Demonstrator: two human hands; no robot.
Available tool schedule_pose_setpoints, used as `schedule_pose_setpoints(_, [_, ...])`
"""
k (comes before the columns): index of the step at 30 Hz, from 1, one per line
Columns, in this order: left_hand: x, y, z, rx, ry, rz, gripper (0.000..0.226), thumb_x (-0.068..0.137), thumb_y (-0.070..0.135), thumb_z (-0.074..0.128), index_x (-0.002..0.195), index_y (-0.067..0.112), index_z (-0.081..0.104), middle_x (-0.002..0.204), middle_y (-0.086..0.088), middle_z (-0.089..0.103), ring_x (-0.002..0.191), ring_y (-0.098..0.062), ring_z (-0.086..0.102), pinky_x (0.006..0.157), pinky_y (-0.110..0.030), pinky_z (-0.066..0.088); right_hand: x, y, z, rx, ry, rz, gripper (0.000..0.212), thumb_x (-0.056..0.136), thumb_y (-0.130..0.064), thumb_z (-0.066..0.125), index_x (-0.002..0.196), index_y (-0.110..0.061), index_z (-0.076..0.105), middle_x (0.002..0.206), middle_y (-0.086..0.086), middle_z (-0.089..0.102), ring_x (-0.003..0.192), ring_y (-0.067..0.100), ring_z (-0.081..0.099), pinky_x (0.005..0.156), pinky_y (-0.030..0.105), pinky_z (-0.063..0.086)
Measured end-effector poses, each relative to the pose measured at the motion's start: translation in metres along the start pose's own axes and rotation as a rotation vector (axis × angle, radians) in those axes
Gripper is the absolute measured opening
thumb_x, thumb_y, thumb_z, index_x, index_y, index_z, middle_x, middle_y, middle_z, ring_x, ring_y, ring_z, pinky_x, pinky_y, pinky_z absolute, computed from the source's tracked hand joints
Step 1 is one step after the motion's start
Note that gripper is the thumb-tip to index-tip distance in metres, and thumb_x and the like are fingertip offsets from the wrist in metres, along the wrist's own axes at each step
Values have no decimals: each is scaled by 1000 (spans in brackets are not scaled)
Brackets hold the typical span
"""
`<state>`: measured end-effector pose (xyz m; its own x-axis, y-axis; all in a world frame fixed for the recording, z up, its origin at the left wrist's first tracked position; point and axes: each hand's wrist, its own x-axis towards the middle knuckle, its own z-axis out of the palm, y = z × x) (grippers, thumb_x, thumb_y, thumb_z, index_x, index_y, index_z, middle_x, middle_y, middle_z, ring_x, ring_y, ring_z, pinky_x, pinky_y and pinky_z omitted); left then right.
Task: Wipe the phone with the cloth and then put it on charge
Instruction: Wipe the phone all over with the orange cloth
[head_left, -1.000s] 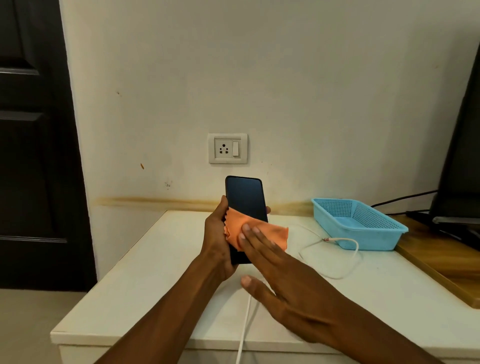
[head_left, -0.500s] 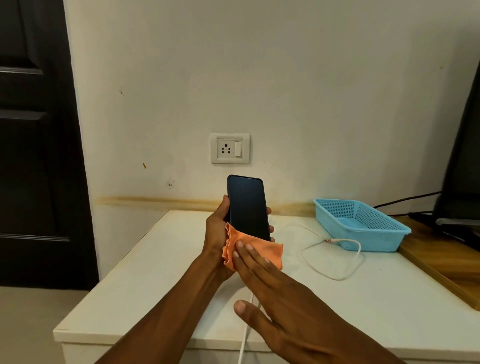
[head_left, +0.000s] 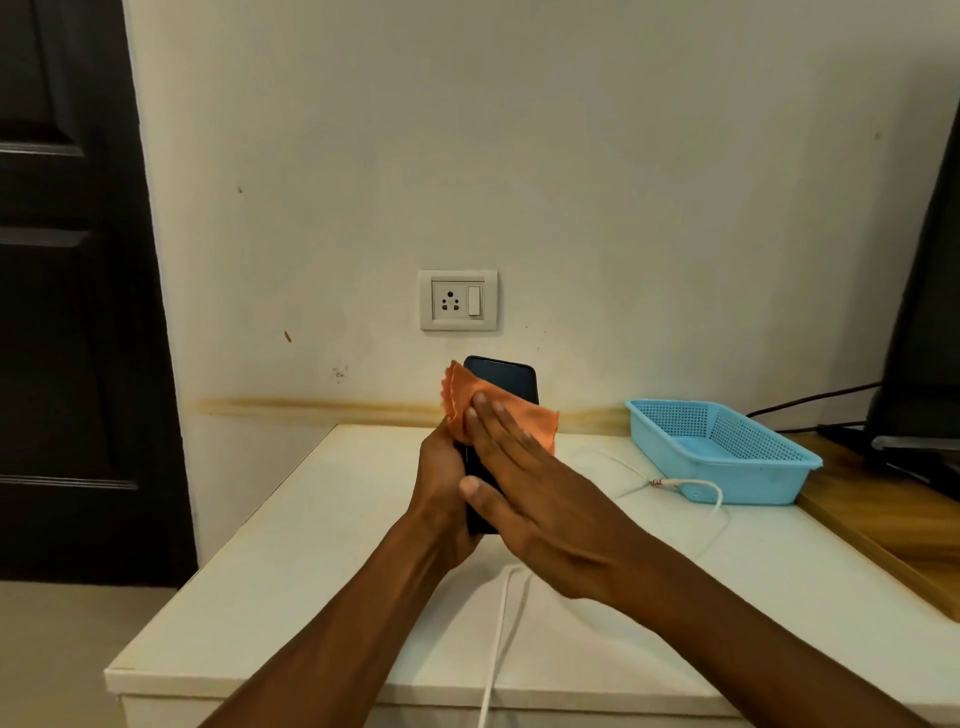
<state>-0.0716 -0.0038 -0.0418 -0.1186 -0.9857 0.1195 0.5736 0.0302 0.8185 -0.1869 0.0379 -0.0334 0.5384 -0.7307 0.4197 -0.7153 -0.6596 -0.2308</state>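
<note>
Phone (head_left: 511, 382), dark and upright, is held in the air over the far part of the white table (head_left: 311, 545). The left hand (head_left: 441, 478) wraps its lower half, fingers and thumb curled round its edges. An orange cloth (head_left: 539, 423) lies against the upper screen, and only a top strip of glass shows above it. The right hand (head_left: 540, 499) presses the cloth flat with straight fingers (head_left: 493, 421) laid side by side and the thumb out to the side; it grasps nothing.

Judged from this, the wiping step is in hand and charging has not begun. A white cable (head_left: 498, 623) runs off the table's near edge, and its plug end (head_left: 658, 482) lies loose on the table just beside a blue basket (head_left: 743, 488). The wall socket (head_left: 457, 300) above the phone has nothing in it; where the cable's other end goes cannot be seen.

The next move probably calls for setting the cloth down to free the right hand, picking up the small plug and lining it up with the port on the phone's lower edge, which the left hand hides.
</note>
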Motion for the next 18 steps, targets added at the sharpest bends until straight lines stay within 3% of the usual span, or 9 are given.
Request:
schedule_pose_setpoints(6, [-3, 2, 3, -28, -94, -62, 52, 89, 63, 46, 113, 24, 71, 109, -9, 74, 97, -29, 72, 83, -44, 57, 33, 14, -11, -10, 63, 50, 59, 94, -60, 11, 140, -38, -20, 148, -23, -28, 137, -8, -24, 119, 29, -2])
schedule_pose_setpoints(10, [-1, 0, 3, -79, -82, -29, 43, 92, 52, 48, 106, 21, 75, 107, -13, 74, 93, -31, 73, 69, -38, 60, 44, 21, -13, -1, 93, 50, 58, 93, -62, 9, 138, -40, -21, 147, -25, -27, 137, -8, -23, 117, 28, -1])
schedule_pose_setpoints(18, [4, -1, 3, -130, -87, -18, 46, 94, 50, 45, 105, 17, 76, 102, -15, 75, 79, -30, 73, 62, -40, 60, 44, 41, -17, -25, 131, 120, 67, 91, -66, 7, 143, -35, -21, 155, -17, -23, 140, -3, -22, 114, 26, -5])
